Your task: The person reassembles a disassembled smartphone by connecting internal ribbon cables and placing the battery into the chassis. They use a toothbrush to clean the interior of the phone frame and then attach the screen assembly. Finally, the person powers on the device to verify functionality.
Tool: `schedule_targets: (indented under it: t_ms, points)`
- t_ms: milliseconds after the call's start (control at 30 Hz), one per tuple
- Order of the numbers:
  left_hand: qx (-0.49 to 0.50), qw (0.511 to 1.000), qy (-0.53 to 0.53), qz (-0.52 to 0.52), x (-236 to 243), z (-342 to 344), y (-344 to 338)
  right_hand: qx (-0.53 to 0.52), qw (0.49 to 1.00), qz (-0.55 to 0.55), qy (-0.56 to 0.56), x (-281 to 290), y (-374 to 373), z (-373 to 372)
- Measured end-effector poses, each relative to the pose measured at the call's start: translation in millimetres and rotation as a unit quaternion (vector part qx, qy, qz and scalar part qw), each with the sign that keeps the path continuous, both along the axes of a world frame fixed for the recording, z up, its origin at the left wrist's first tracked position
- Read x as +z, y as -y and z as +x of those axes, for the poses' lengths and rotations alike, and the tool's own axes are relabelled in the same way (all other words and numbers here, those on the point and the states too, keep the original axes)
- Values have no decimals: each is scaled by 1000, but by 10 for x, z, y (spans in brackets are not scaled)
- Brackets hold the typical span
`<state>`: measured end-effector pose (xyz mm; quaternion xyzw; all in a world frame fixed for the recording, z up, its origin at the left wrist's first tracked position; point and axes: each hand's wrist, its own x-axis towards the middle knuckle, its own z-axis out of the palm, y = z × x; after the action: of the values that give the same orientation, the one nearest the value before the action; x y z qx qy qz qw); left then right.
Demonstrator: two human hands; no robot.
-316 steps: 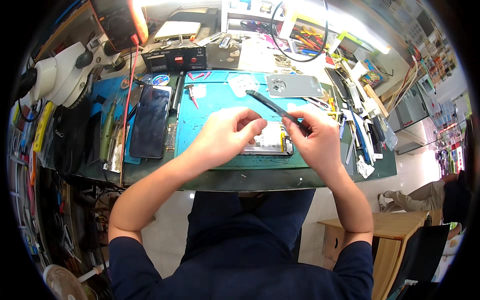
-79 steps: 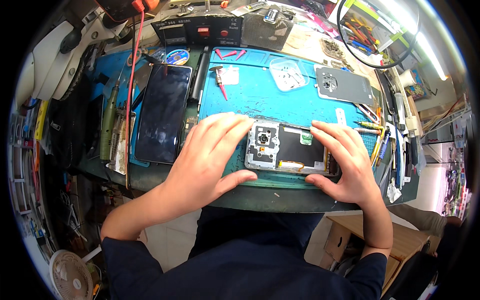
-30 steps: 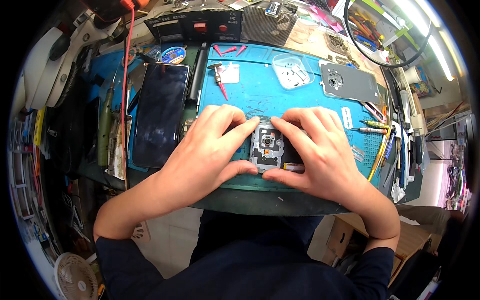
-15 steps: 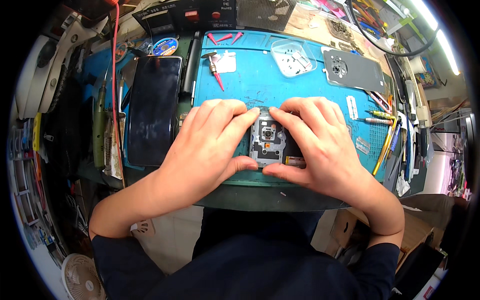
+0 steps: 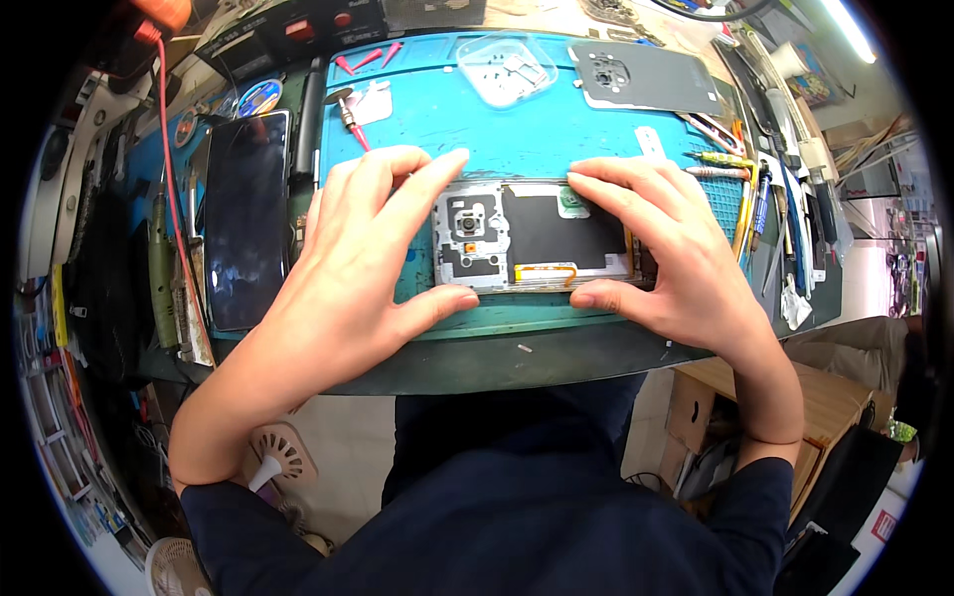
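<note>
An opened phone (image 5: 552, 226) lies lengthwise on the blue mat in front of me, its inside facing up. At its left end a grey metal plate surrounds the camera lens (image 5: 469, 223); the middle is black, with an orange ribbon strip (image 5: 545, 272) along the near edge. My right hand (image 5: 681, 243) spans the right part of the phone, fingertips at the far edge and thumb at the near edge, hiding its right end. Around the left end, my left hand (image 5: 353, 243) is spread, its index fingertip beyond the far edge and its thumb beside the near corner.
A large dark-screened phone (image 5: 246, 219) lies at the left. Beyond the hands are a clear tray (image 5: 507, 70) of small parts, a grey back cover (image 5: 646, 79) and a red-tipped tool (image 5: 353, 119). Tweezers and pens (image 5: 752, 204) line the right side.
My hands have moved apart, the left toward the left and the right toward the right, baring the phone's middle. The whole view has shifted, with the bench sitting higher in it.
</note>
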<state>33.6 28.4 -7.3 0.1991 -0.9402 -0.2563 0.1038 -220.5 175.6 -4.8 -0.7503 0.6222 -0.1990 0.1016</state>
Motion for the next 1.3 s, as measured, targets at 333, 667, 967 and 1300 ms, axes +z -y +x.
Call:
schedule_targets:
  t_ms: [333,667,967,1300]
  points:
    - [-15,1000,-4,-18,-67,-197,-34,23,999,-34,5,-90,16,-67]
    - [-42,999,22,3,-2,-238,12,23,999,6,36,-35,-53,-71]
    - [-78,994,4,-73,-86,-214,34,17,1000,-22,-14,14,-188,-195]
    - [-116,972,-28,-205,-94,-162,-23,75,958,-204,-187,-71,-432,-34]
